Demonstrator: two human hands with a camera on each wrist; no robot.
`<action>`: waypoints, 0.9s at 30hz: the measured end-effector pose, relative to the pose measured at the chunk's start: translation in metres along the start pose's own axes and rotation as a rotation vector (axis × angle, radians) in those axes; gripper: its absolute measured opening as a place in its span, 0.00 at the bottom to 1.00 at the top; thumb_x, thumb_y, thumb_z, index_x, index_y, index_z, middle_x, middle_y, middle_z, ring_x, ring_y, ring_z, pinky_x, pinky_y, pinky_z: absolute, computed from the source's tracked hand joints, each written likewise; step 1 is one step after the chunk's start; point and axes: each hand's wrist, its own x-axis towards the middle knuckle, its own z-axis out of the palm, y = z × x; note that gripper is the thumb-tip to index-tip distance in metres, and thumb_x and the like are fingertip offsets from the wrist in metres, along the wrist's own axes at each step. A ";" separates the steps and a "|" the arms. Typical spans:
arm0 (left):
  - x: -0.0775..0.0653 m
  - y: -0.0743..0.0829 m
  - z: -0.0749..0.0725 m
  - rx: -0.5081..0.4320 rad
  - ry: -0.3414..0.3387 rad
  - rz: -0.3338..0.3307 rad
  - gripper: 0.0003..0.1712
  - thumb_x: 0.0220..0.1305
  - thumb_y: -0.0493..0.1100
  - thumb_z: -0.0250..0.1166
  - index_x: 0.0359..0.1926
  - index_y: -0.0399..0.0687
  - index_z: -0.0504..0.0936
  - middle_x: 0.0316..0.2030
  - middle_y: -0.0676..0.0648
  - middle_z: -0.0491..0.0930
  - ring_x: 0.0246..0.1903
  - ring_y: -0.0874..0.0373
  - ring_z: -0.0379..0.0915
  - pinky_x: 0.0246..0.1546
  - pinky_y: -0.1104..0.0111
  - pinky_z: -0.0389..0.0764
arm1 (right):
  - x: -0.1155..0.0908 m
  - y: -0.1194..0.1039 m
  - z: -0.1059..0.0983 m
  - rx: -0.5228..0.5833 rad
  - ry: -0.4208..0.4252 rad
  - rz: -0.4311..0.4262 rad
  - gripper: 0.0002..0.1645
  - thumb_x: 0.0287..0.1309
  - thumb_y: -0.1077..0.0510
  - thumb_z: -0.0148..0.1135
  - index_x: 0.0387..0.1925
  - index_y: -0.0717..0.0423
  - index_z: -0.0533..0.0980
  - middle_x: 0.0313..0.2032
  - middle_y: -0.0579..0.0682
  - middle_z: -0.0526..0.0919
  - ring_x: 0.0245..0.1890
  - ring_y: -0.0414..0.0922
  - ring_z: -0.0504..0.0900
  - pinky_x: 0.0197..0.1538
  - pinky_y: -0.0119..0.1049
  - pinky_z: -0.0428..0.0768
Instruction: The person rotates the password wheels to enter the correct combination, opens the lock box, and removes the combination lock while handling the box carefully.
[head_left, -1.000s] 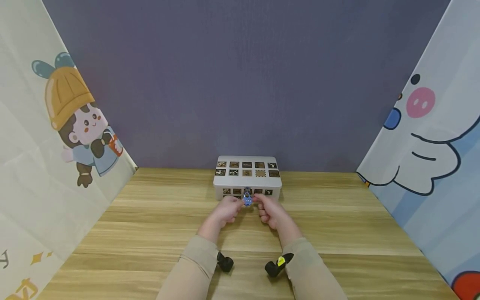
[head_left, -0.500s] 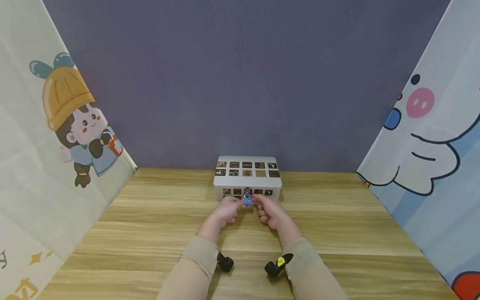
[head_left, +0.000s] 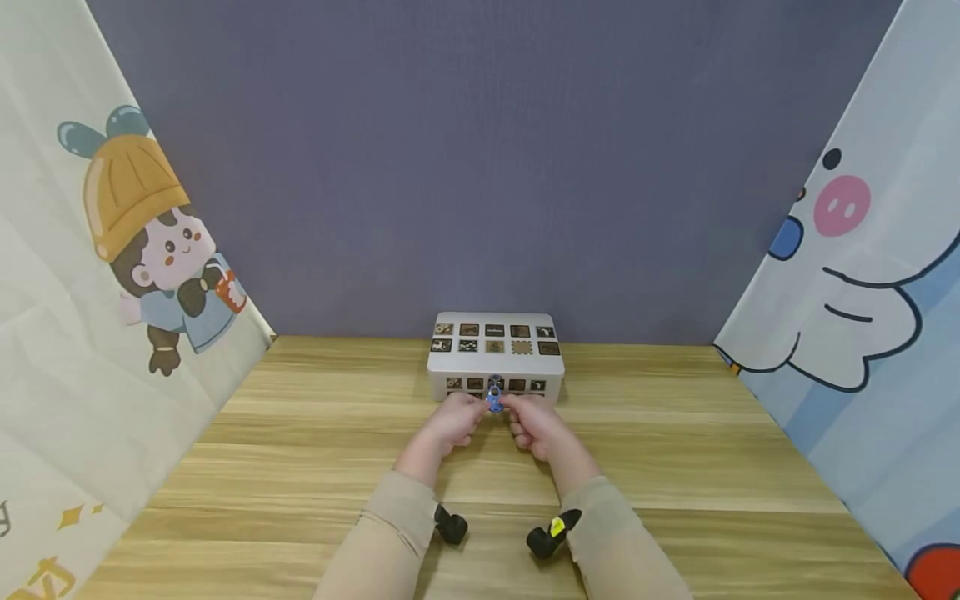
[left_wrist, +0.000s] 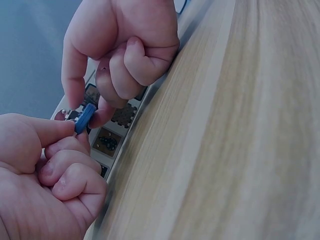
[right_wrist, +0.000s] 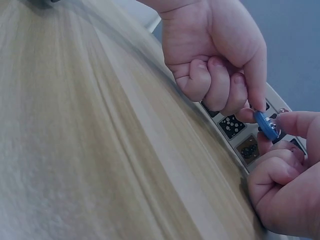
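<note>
Basically, narrow grips both sides: left hand [head_left: 453, 419] and right hand [head_left: 536, 425] each pinch the blue padlock [head_left: 495, 401] between thumb and forefinger. Padlock's at the white box's [head_left: 472, 362] front, midway along.

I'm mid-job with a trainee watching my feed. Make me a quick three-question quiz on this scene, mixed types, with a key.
1. Multiple choice: what colour is the body of the padlock at the front of the white box?
A) yellow
B) blue
C) red

2. True or false: only one of the hands touches the padlock.

3. Fill in the gap (open or closed): in the head view, the white box is ____.

Key:
1. B
2. False; the left hand and the right hand both touch it.
3. Closed
</note>
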 end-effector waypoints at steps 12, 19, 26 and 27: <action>-0.002 0.002 0.001 -0.016 -0.008 -0.007 0.18 0.76 0.42 0.55 0.44 0.26 0.77 0.16 0.57 0.61 0.14 0.65 0.52 0.13 0.76 0.56 | -0.003 0.002 0.003 -0.033 0.008 -0.014 0.09 0.65 0.57 0.61 0.37 0.61 0.75 0.15 0.40 0.63 0.12 0.34 0.56 0.14 0.25 0.55; -0.001 0.001 0.001 -0.023 -0.004 -0.003 0.17 0.76 0.42 0.56 0.43 0.27 0.77 0.16 0.57 0.60 0.14 0.66 0.52 0.13 0.76 0.56 | -0.003 0.002 0.003 -0.038 0.012 -0.011 0.09 0.66 0.57 0.60 0.38 0.61 0.74 0.16 0.41 0.62 0.12 0.34 0.56 0.14 0.25 0.55; -0.001 0.002 0.002 -0.026 -0.002 -0.005 0.17 0.76 0.43 0.56 0.42 0.27 0.77 0.16 0.57 0.60 0.14 0.65 0.52 0.13 0.76 0.56 | -0.001 0.003 0.003 -0.064 0.015 -0.020 0.11 0.67 0.56 0.60 0.39 0.63 0.75 0.15 0.41 0.62 0.11 0.34 0.56 0.14 0.26 0.56; -0.001 0.002 0.002 -0.026 -0.004 -0.005 0.17 0.76 0.43 0.56 0.42 0.27 0.77 0.16 0.57 0.60 0.14 0.65 0.52 0.13 0.76 0.56 | -0.001 0.002 0.003 -0.061 0.015 -0.018 0.11 0.67 0.56 0.60 0.39 0.63 0.75 0.15 0.41 0.62 0.11 0.34 0.56 0.14 0.26 0.56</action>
